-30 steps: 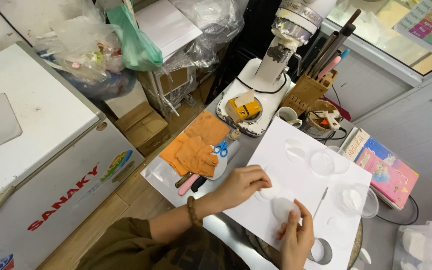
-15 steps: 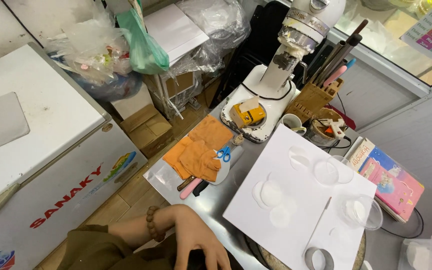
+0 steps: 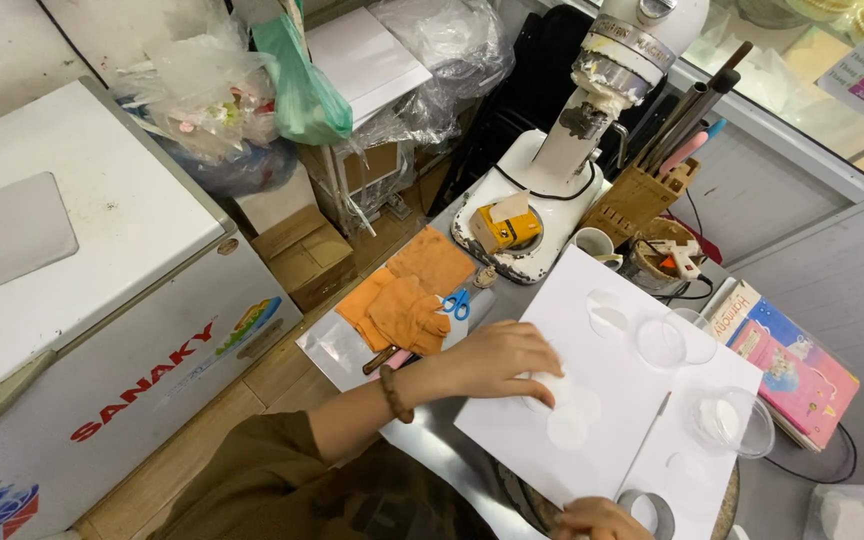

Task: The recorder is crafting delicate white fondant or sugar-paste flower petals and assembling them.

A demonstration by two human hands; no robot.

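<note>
Soft, even daylight fills the scene, brightest at the window [image 3: 832,90] in the upper right corner, where the glass looks washed out. The white paper sheet [image 3: 642,400] on the worktop is nearly overexposed, so the clear plastic lids [image 3: 660,342] lying on it are hard to make out. Shadows are weak and short; a faint one sits under the left hand [image 3: 497,360]. The freezer lid [image 3: 72,230] gives a dull sheen without hard glare. Straight lines bow slightly toward the edges. The right hand [image 3: 597,520] at the bottom edge is cut off and a little blurred.
</note>
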